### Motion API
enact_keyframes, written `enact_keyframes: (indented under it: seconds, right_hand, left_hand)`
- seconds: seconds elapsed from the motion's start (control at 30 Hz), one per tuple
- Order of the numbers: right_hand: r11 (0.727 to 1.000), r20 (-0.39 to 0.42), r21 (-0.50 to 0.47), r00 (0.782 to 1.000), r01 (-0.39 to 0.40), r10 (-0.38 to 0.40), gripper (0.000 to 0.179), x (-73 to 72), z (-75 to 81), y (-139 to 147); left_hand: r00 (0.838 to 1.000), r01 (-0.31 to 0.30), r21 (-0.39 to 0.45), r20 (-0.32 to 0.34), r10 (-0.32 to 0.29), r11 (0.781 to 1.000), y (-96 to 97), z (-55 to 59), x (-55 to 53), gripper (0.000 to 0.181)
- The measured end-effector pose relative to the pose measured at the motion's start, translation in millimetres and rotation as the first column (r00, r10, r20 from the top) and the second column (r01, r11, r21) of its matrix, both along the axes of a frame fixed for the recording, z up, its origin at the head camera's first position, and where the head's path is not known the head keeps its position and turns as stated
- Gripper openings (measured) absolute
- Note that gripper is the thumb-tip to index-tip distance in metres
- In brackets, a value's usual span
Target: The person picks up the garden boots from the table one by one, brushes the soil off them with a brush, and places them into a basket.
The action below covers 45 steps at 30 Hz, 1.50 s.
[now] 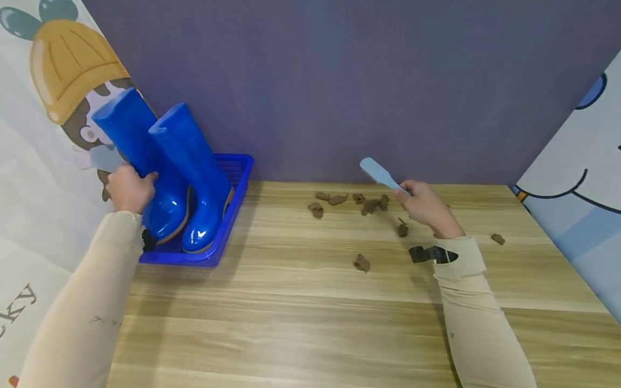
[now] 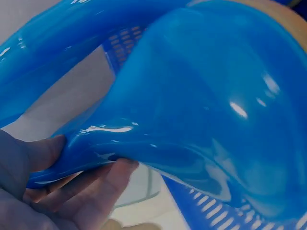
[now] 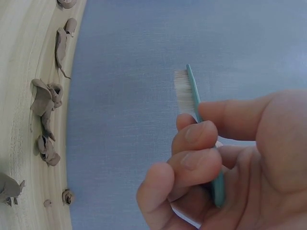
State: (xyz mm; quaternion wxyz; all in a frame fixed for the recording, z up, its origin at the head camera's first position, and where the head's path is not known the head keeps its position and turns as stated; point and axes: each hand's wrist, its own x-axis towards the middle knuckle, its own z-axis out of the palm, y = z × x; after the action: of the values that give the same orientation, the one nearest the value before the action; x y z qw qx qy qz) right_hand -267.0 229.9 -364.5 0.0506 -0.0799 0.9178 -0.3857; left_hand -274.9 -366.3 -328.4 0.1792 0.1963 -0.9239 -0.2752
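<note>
Two shiny blue rain boots stand in a blue plastic basket (image 1: pixel 225 237) at the left of the table. My left hand (image 1: pixel 130 188) grips the shaft of the left boot (image 1: pixel 167 213); in the left wrist view the thumb and fingers (image 2: pixel 103 187) pinch around its blue rubber (image 2: pixel 192 96). Beside it the right boot (image 1: pixel 194 161) leans back, untouched. My right hand (image 1: pixel 429 207) holds a light blue brush (image 1: pixel 378 171) by its handle, raised above the table. Pale bristles (image 3: pixel 183 91) show along one side of the brush in the right wrist view.
Several brown, curled clay-like scraps (image 1: pixel 371 206) lie scattered on the wooden table (image 1: pixel 291 334), mostly near its back edge. One scrap (image 1: pixel 497 238) lies farther right. A grey-purple panel (image 1: pixel 339 91) rises behind, and printed white sheets (image 1: pixel 572 178) flank both sides.
</note>
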Motion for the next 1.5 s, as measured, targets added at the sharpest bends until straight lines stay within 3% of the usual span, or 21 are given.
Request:
enact_keyframes:
  seconds: [0.23,0.5,0.73,0.97,1.2,1.3,1.4,1.5]
  right_hand:
    - [1.000,-0.004,-0.010,1.000,0.009,-0.009,0.037,1.5,1.3,0]
    - [1.000,-0.023,-0.017,1.000,0.014,-0.014,0.037,2.7,1.8,0]
    - [1.000,-0.022,-0.010,1.000,0.006,-0.006,0.037,2.8,2.1,2]
    - [1.000,-0.019,0.021,1.000,-0.015,0.015,0.038,2.4,6.5,12]
    - [1.000,0.046,-0.019,0.999,0.020,-0.019,0.041,3.6,8.2,20]
    - [1.000,0.051,-0.009,0.998,0.026,-0.025,0.044,3.5,7.9,25]
    - [0.999,0.052,-0.001,0.998,0.034,-0.034,0.046,2.2,6.8,31]
    - [0.999,0.060,-0.008,0.997,0.048,-0.047,0.045,-0.3,5.0,41]
  left_hand:
    - [0.995,0.013,0.026,0.094,-0.015,1.000,-6.3,-10.6,-5.4,0.067]
    - [0.987,0.005,0.071,0.159,-0.016,0.997,-12.4,-12.5,-12.1,0.072]
    - [0.972,0.002,0.101,0.232,-0.026,0.995,-13.1,-12.5,-9.6,0.080]
    - [0.937,0.055,0.141,0.334,-0.100,0.988,-18.7,1.7,3.6,0.089]
    - [0.913,0.127,0.010,0.389,-0.121,0.992,-10.4,24.8,23.3,0.090]
    - [0.922,0.163,-0.052,0.364,-0.134,0.985,-0.9,39.6,36.7,0.075]
    - [0.941,0.181,-0.146,0.312,-0.128,0.973,13.1,54.3,51.7,0.065]
    - [0.965,0.153,-0.224,0.245,-0.097,0.963,35.0,67.0,68.8,0.064]
